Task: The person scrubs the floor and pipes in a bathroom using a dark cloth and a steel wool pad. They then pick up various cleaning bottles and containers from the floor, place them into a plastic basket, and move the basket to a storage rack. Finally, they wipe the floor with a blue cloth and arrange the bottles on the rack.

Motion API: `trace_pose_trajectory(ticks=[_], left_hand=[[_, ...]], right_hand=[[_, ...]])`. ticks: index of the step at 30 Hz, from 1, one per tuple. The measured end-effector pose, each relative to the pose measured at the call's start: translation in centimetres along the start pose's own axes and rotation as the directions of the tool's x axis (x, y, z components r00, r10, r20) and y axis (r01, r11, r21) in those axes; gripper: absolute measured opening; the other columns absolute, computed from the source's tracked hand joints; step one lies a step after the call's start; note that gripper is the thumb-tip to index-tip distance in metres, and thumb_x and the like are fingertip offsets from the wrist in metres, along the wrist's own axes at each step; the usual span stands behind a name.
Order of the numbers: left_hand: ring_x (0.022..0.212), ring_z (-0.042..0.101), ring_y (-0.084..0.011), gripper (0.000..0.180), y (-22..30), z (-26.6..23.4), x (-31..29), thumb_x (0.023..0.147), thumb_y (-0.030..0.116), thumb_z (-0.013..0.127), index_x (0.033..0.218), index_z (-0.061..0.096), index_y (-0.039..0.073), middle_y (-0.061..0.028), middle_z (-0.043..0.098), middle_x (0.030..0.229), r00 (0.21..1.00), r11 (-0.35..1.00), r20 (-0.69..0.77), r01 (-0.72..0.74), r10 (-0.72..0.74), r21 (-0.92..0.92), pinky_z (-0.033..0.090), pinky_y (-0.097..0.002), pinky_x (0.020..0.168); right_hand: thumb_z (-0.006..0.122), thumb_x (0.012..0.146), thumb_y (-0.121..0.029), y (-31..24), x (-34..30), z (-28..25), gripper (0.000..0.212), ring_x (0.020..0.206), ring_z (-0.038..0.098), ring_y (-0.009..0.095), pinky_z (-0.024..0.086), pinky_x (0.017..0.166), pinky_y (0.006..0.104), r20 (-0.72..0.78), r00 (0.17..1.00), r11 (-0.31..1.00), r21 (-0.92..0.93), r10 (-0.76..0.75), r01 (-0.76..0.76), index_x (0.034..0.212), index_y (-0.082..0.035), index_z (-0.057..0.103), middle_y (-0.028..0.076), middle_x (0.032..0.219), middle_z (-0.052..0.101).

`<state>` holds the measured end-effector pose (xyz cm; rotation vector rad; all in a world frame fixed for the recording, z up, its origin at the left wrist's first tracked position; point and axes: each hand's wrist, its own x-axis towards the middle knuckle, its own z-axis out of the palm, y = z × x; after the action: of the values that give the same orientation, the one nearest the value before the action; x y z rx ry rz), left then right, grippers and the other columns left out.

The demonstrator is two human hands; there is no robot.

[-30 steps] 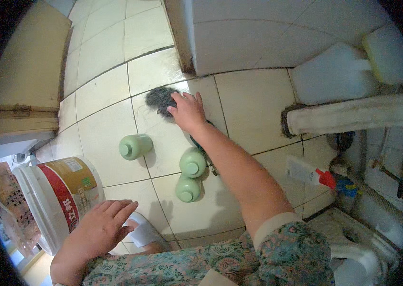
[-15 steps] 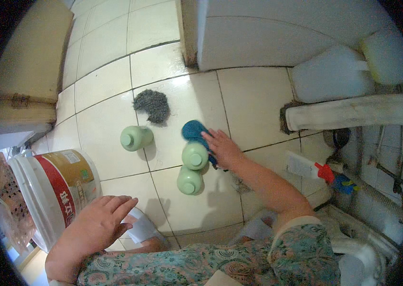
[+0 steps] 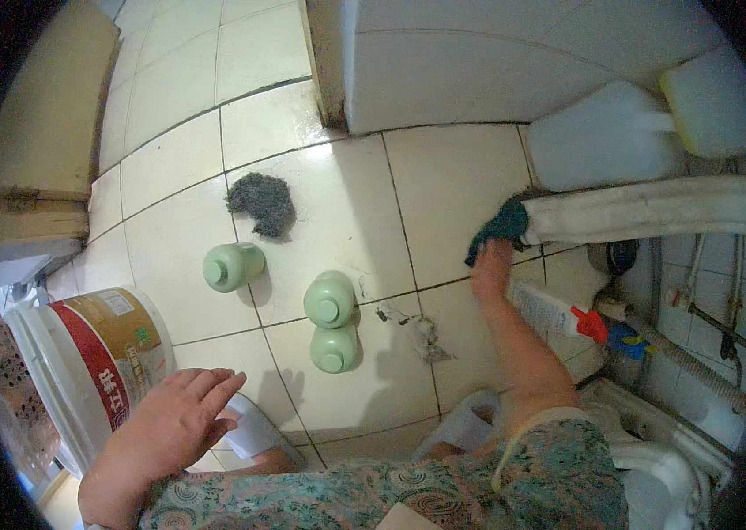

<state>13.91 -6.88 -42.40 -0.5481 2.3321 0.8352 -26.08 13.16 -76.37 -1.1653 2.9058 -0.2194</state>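
A dark blue-green cloth [image 3: 498, 230] is bunched under the fingers of my right hand [image 3: 491, 265], on the tiled floor against the foot of a white pedestal [image 3: 602, 212]. My left hand [image 3: 180, 411] hovers over my lap near the bucket, holding nothing, fingers stretched out. Between my hands stand two pale green bottles, the farther bottle [image 3: 329, 300] touching the nearer bottle [image 3: 333, 351]. Another green bottle [image 3: 232, 267] is to their left. Beyond it lies a dark grey fuzzy clump [image 3: 263, 205]. Grey lint [image 3: 424, 338] is scattered right of the bottles.
A large white bucket [image 3: 108, 353] with a red and gold label stands at left. Near my right forearm is a white bottle with a red spray head [image 3: 587, 325]. A ribbed hose [image 3: 700, 371] runs along the right wall. Grey slippers [image 3: 466, 424] are on my feet.
My right hand has moved the cloth rightward from beside the paired green bottles to the pedestal's foot. Lint on the floor now shows more fully. My left hand stays nearly still.
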Motion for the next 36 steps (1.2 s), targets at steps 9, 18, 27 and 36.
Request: trace_pose_trajectory(ticks=[9, 18, 27, 36], left_hand=[[0.109, 0.053, -0.0298, 0.051, 1.7, -1.9, 2.7, 0.081, 0.021, 0.063, 0.126, 0.046, 0.004, -0.0117, 0.054, 0.122, 0.996, 0.992, -0.029, -0.087, 0.09, 0.092, 0.044, -0.0392, 0.091], [0.106, 0.055, -0.0325, 0.047, -0.2, 0.5, 0.7, 0.084, 0.023, 0.061, 0.125, 0.048, 0.004, -0.0137, 0.056, 0.119, 0.996, 0.999, 0.092, 0.016, -0.012, -0.044, 0.044, -0.0407, 0.092], [0.107, 0.054, -0.032, 0.049, 0.4, -1.3, -0.4, 0.082, 0.022, 0.063, 0.125, 0.048, 0.003, -0.0135, 0.055, 0.12, 0.99, 0.991, 0.069, 0.125, -0.123, -0.036, 0.044, -0.0401, 0.092], [0.108, 0.053, -0.0304, 0.047, 1.1, -1.8, 0.7, 0.083, 0.022, 0.062, 0.124, 0.048, 0.003, -0.0125, 0.054, 0.121, 0.997, 0.997, 0.019, 0.078, -0.078, 0.003, 0.044, -0.0402, 0.092]], right_hand=[[0.044, 0.087, -0.007, -17.0, 1.2, -0.2, 0.034, 0.123, 0.043, 0.032, 0.031, 0.107, 0.0409, -0.003, 0.781, 0.686, 0.477, -0.624, 0.55, 0.12, -0.007, 0.053, 0.017, 0.13, 0.049], [0.038, 0.098, -0.023, -7.5, 14.5, -3.8, 0.039, 0.11, 0.05, 0.04, 0.04, 0.094, 0.0442, -0.133, 0.915, 0.709, 0.678, 0.381, -0.196, 0.126, 0.003, 0.046, 0.023, 0.121, 0.052], [0.032, 0.098, -0.032, -0.4, 21.7, 5.9, 0.054, 0.135, 0.025, 0.039, 0.023, 0.11, 0.0455, 0.06, 0.994, 0.994, -0.055, 0.095, -0.092, 0.14, 0.002, 0.029, 0.022, 0.147, 0.024], [0.05, 0.09, -0.021, -17.3, 13.3, 2.4, 0.048, 0.133, 0.028, 0.038, 0.024, 0.108, 0.048, 0.074, 0.962, 0.934, 0.268, -0.264, 0.235, 0.131, 0.002, 0.042, 0.022, 0.142, 0.034]])
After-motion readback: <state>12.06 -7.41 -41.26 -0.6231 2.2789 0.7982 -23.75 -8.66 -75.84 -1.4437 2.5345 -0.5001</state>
